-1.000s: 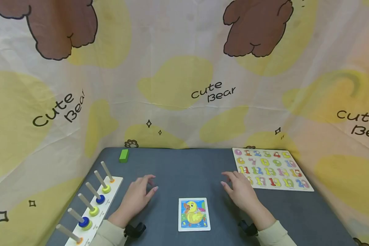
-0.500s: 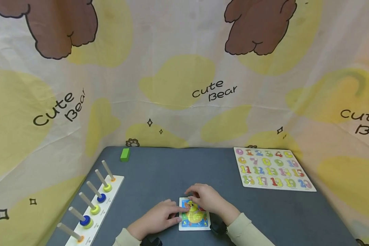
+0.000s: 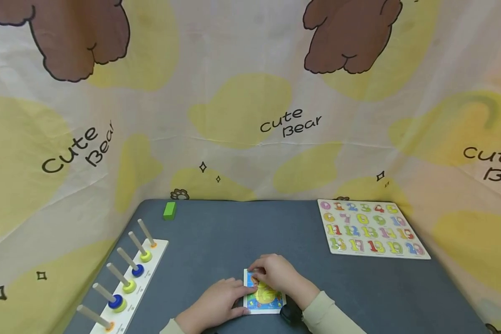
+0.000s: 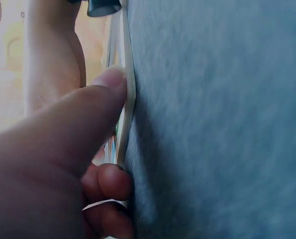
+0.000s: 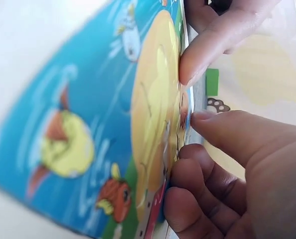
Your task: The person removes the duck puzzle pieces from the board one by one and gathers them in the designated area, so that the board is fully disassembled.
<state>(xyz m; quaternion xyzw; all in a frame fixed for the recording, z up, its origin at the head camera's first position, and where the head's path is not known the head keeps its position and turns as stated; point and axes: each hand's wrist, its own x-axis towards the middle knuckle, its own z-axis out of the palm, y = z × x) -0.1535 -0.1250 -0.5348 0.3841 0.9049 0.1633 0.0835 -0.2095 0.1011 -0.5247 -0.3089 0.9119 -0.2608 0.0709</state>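
A small square duck puzzle (image 3: 265, 304) with a white border lies flat at the near middle of the table. My left hand (image 3: 217, 301) reaches in from its left: the index finger lies on the picture, and the thumb (image 4: 110, 79) touches the border's edge in the left wrist view. Over the duck's upper part, my right hand (image 3: 281, 278) bends its fingers and thumb down to the surface. In the right wrist view its thumb (image 5: 212, 122) and bent fingers (image 5: 187, 174) stand apart at the picture (image 5: 113, 99). Whether they grip a piece is hidden.
A white board with pegs and coloured rings (image 3: 144, 273) stands along the left edge. A green block (image 3: 170, 210) is at the back left. The number board (image 3: 336, 248) lies at the back right, before the patterned cloth (image 3: 234, 116).
Both hands have come inward and down from either side onto the puzzle. Over the last half second the right hand has lowered slightly and its fingers are more bent; the puzzle stays in place.
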